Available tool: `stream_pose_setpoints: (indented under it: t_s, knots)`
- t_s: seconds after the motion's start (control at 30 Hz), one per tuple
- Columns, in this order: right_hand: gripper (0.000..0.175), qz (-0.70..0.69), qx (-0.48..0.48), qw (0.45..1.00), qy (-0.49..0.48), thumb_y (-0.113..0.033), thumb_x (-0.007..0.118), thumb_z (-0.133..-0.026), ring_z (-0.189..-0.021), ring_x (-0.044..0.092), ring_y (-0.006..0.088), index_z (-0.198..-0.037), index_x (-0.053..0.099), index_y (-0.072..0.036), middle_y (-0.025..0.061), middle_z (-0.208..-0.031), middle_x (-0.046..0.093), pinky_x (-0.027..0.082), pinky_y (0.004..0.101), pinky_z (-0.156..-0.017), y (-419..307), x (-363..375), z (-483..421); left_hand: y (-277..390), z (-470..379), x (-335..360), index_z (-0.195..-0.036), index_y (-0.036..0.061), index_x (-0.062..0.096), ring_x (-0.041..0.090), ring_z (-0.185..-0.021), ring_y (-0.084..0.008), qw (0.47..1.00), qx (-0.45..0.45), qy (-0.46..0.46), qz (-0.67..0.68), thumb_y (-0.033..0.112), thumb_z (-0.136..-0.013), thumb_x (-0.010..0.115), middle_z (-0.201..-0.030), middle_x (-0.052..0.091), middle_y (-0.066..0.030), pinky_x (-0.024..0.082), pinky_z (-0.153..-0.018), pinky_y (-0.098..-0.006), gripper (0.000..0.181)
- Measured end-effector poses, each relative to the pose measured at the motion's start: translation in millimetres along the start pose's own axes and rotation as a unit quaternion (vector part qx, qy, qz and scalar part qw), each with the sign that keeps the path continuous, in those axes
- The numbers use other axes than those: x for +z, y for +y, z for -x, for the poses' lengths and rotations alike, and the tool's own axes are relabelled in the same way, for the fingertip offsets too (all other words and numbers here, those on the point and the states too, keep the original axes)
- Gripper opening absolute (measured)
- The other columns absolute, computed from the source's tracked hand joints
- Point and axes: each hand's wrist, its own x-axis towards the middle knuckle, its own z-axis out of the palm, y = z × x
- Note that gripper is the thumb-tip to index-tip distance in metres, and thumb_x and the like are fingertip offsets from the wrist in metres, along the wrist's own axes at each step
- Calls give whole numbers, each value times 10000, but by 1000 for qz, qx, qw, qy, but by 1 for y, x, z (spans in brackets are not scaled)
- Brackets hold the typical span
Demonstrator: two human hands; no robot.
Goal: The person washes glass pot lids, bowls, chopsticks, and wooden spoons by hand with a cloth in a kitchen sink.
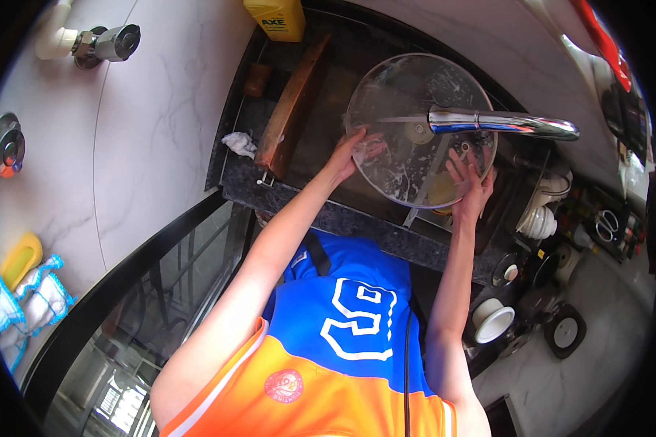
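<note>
A round, clear lid [393,164], which looks like glass, is held tilted over the sink [320,158]. White streaks and drops, perhaps suds, cover its surface. My left hand [356,152] grips its left rim, fingers partly seen through the lid. On the lower right rim is my right hand [474,183], its fingers spread against the lid. A chrome tap [503,124] reaches over the lid from the right, and a thin pale streak like water leaves its spout. Something yellow shows blurred through the lid near my right hand.
Left of the sink stand a wooden board [290,114], a crumpled white cloth [239,144] and a yellow detergent bottle [279,22]. To the right are stacked white bowls [537,223], a white pot [493,321] and scissors [607,225]. A dark stone counter edge [372,232] runs before me.
</note>
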Motion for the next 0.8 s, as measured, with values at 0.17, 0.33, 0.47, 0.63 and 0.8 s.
stream_pose_setpoints:
  t_s: [0.17,0.33,0.47,0.63,0.8]
  knots:
    - [635,-47,-40,998,-9,-100,559,-916,-1141,533,457,-1456,226,-79,263,-1352,444,467,511,-959,6,3,-4,15,-7,19,-1214,48,420,532,-1152,-424,997,22,-67,26,324,-956,525,-1342,445,-240,504,-919,-494,392]
    - [646,-164,-33,984,-55,-123,542,-936,-1237,441,460,-1471,179,-105,268,-1419,355,372,520,-1050,27,1,-16,47,-2,41,-1160,67,395,638,-967,-407,985,164,-45,-43,376,-989,417,-1201,550,-269,563,-782,-481,354]
    - [620,-191,-24,978,-74,-169,529,-951,-1261,418,445,-1467,191,-103,230,-1457,312,356,512,-1065,49,16,-27,76,17,52,-1154,57,392,661,-902,-397,976,204,-34,-69,374,-998,398,-1142,583,-272,572,-744,-458,353]
    - [476,-188,22,980,-61,-197,535,-954,-1158,545,328,-1379,356,-78,156,-1328,478,460,458,-968,99,22,-57,106,55,69,-1166,20,372,660,-909,-404,931,300,23,-206,361,-1011,366,-1123,582,-291,577,-744,-422,375]
    - [371,-43,158,986,-12,-243,592,-921,-940,629,232,-1227,472,-74,121,-1152,581,528,371,-758,139,47,-75,121,81,82,-1158,-22,420,678,-881,-317,899,353,74,-248,322,-1001,430,-1095,612,-259,569,-752,-360,378]
